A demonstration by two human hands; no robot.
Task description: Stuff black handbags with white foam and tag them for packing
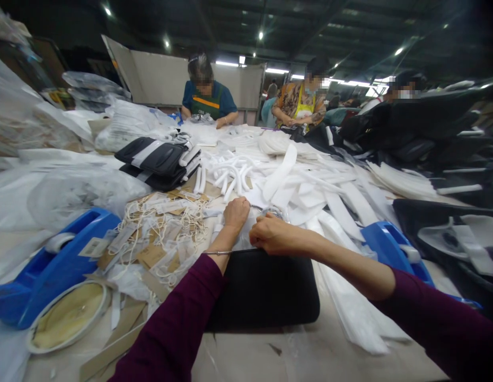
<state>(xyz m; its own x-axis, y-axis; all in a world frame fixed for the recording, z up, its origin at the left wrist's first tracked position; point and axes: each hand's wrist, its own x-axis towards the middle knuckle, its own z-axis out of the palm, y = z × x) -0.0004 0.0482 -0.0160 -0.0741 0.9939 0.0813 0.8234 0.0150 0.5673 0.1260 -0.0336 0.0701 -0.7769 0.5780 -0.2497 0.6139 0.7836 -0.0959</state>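
Nearest the camera: purple sleeves (163,329), two, plus one bracelet (218,253), left wrist only. Just beyond, flat on the worktop (246,363) between the forearms: black case (270,289), count one, rounded corners, left part covered by the left sleeve.

Left hand (236,213) past the top edge, curled narrow. Right hand (270,234) right at the top edge, fingers curled in tight. Cannot tell what exactly is pinched; fingertips hidden. Clear plastic film (242,237) between the two.

Handling, judged by look only: probably light, padded, bendable, softish on the face and firmer round the rim. Likely not fragile; maybe a little slippery if smooth. Best taken by the top edge or by both side edges; less good by the flat middle, with little to grip.

Counts. Blue tape dispensers: two, one far left (43,281), one at right (384,241). Round tub (32,339): one, beside the left dispenser. Folded black bags (151,154): stacked, at least two, white band across the top one. Tags with cream strings (167,228): heaped left of the case, too many to count. White foam tubes (232,178): roughly a dozen, overlapping, no exact number. White foam sheets (280,172): many, not countable. Co-workers (210,103) across the worktop: three clear enough to count, further back too blurred.
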